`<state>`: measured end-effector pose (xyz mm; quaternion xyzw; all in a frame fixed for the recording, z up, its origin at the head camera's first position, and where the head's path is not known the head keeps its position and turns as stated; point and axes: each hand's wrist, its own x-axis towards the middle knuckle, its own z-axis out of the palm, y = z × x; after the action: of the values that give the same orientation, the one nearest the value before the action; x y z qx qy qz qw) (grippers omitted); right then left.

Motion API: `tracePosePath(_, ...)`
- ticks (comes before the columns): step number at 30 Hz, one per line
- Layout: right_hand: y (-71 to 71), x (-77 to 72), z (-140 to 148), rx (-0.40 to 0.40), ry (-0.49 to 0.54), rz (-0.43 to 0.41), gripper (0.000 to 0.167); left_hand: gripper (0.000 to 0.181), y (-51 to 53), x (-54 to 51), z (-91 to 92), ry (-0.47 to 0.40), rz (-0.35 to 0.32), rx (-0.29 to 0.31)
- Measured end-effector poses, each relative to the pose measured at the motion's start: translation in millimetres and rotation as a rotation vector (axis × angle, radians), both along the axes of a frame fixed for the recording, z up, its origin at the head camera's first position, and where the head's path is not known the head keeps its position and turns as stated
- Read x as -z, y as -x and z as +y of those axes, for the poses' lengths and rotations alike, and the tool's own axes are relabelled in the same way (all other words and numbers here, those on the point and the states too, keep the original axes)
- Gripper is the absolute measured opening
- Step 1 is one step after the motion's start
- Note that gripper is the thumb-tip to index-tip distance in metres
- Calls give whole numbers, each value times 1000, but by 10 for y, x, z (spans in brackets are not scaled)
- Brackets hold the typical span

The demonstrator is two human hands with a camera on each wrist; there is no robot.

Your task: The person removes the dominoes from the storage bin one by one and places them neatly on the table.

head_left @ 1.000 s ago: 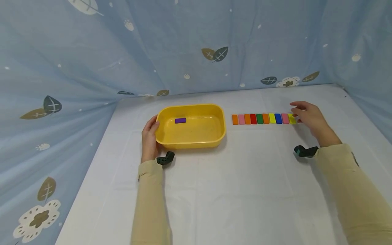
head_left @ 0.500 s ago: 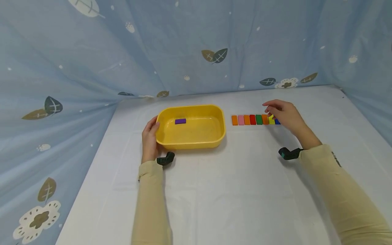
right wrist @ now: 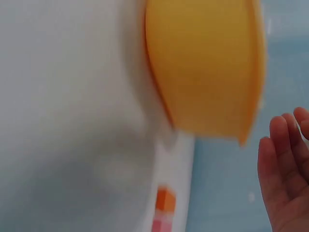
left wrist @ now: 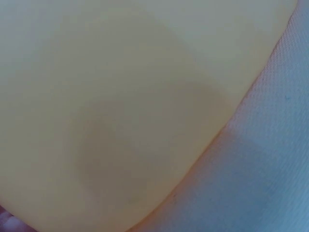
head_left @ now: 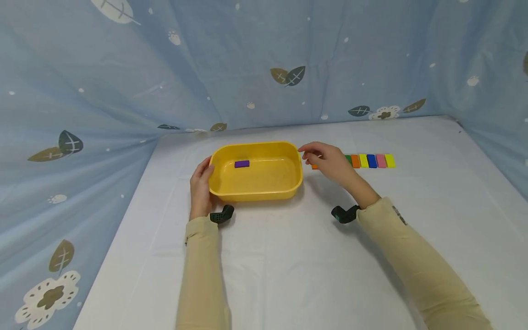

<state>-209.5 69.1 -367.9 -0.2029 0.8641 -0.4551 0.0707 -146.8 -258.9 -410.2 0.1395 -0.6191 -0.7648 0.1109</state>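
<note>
A yellow plastic basin (head_left: 264, 195) sits on the white cloth, with one purple block (head_left: 242, 164) lying inside near its back left. My left hand (head_left: 200, 188) grips the basin's left end; in the left wrist view the basin wall (left wrist: 135, 72) fills most of the picture. My right hand (head_left: 330, 162) hovers just beyond the basin's right end, over the left part of a row of coloured blocks (head_left: 371, 161), which it partly hides. Its fingers (right wrist: 282, 164) are loosely bent, and nothing shows between them. An orange block (right wrist: 165, 199) ends the row nearest the basin.
White cloth (head_left: 280, 266) covers the table. A blue patterned curtain (head_left: 231, 59) hangs behind it and along both sides. A dark wrist camera (head_left: 344, 214) juts from the right sleeve, and another camera (head_left: 222, 214) from the left.
My right hand has swept left along the block row, from its right end to beside the basin. The right-hand blocks are uncovered. My left hand and the basin stay put.
</note>
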Motion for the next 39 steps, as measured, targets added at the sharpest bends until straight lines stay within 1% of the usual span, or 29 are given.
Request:
tracePosePath(3, -26, 29, -227, -57, 8, 39, 24, 38, -2, -7, -4, -1, -11, 0)
tracePosePath(7, -66, 74, -501, -137, -30, 109, 24, 38, -3, -9, -6, 6, -10, 2)
tracePosePath(10, -120, 86, -692, -172, -89, 142, 26, 38, -7, -1, -8, 10, -2, 4)
tracePosePath(12, -155, 83, -815, -192, -152, 175, 27, 38, -10, 5, -7, 13, 4, 7)
tracePosePath(15, -205, 57, -1003, -207, -240, 227, 28, 39, -7, 3, -11, 27, 7, 9)
tracePosePath(17, -223, 43, -1126, -219, -283, 246, 29, 39, -3, -3, -15, 23, 5, 9)
tracePosePath(19, -232, 39, -1244, -216, -310, 232, 31, 39, 1, -10, -19, 15, -3, 8)
tracePosePath(23, -225, 64, -1450, -214, -380, 200, 35, 38, 6, 7, -27, -6, -12, 0)
tracePosePath(24, -224, 66, -1494, -213, -402, 203, 36, 37, 8, 8, -26, -5, -13, -2)
tracePosePath(26, -223, 87, -1574, -213, -439, 216, 37, 37, 33, 59, -46, -30, 3, -2)
tracePosePath(31, -188, 156, -1703, -198, -530, 235, 40, 38, 53, 73, -33, -23, 28, 7)
tracePosePath(32, -172, 173, -1720, -194, -552, 230, 41, 37, 49, 58, -25, -15, 26, 6)
tracePosePath(33, -156, 190, -1735, -195, -573, 218, 42, 37, 40, 40, -14, 6, 13, 0)
tracePosePath(34, -139, 207, -1749, -198, -592, 201, 44, 37, 39, 40, -15, 10, 8, -1)
tracePosePath(36, -110, 229, -1774, -212, -620, 150, 47, 36, 46, 54, -28, 12, -3, -7)
tracePosePath(39, -76, 240, -1799, -245, -655, 100, 52, 35, 63, 87, -59, 9, -4, -13)
